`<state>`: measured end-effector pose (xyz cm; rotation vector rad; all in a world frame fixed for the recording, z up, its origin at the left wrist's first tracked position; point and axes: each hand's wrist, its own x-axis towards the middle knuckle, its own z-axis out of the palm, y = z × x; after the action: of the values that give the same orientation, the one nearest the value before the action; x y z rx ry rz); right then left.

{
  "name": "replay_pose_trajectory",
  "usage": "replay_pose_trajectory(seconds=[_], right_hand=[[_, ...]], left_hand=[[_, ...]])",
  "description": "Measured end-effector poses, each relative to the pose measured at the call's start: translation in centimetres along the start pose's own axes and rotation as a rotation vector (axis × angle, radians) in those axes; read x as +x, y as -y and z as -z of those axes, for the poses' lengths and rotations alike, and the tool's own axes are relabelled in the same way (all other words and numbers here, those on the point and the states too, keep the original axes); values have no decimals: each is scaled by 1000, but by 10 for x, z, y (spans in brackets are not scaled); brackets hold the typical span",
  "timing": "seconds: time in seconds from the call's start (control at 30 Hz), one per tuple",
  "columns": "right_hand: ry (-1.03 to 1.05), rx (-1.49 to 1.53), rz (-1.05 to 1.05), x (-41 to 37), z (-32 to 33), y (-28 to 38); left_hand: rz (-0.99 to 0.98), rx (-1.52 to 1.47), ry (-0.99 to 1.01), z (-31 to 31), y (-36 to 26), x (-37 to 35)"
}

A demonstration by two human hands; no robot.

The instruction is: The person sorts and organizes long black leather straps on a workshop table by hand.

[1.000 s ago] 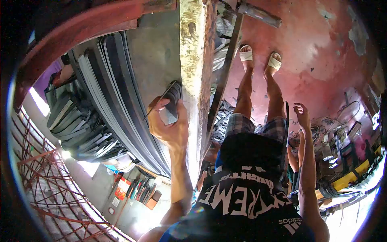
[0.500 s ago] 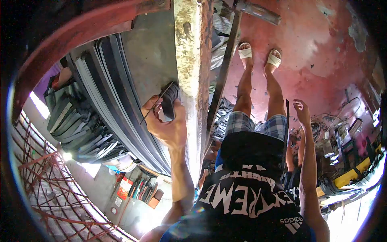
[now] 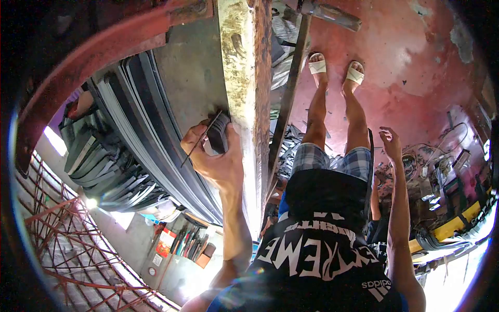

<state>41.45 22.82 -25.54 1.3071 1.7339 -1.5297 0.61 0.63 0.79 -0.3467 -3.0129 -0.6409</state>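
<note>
My left hand [image 3: 218,156] is closed around a curved stack of thin dark strips [image 3: 217,138], thumb on one side and fingers on the other. A thin, dark, straight piece [image 3: 201,139] slants across its curled fingers. The hand is close to the pale, worn edge of a long beam [image 3: 241,57]. Over the red floor, my right hand [image 3: 390,141] hangs with loosely bent fingers apart and nothing visible in them. A narrow black strip [image 3: 370,151] stands beside it, apart from the fingers.
Long grey and black strips [image 3: 150,125] lie along the left side, with a heap of shorter ones [image 3: 112,171] beyond. Tools hang on a wall [image 3: 191,244]. Scraps [image 3: 291,153] litter the red floor [image 3: 395,67]. Cables and metal parts [image 3: 442,166] lie at right, near another person's arm [image 3: 375,200].
The view has shifted slightly. My left hand keeps its grip on the dark strips, almost in the same place. My right hand still hangs with fingers apart.
</note>
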Motion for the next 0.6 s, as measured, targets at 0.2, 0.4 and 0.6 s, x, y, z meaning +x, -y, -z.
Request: replay_pose_trajectory(seconds=[0.2,0.4,0.6], right_hand=[[-16,26,13,3,-2,-5],[-8,14,-15,4,0,4],[18,13,-40,7,0,11]], left_hand=[[-74,128,42,0,-7,4],[-34,68,-16,-6,-14,6],[-39,63,-34,-7,-10,6]])
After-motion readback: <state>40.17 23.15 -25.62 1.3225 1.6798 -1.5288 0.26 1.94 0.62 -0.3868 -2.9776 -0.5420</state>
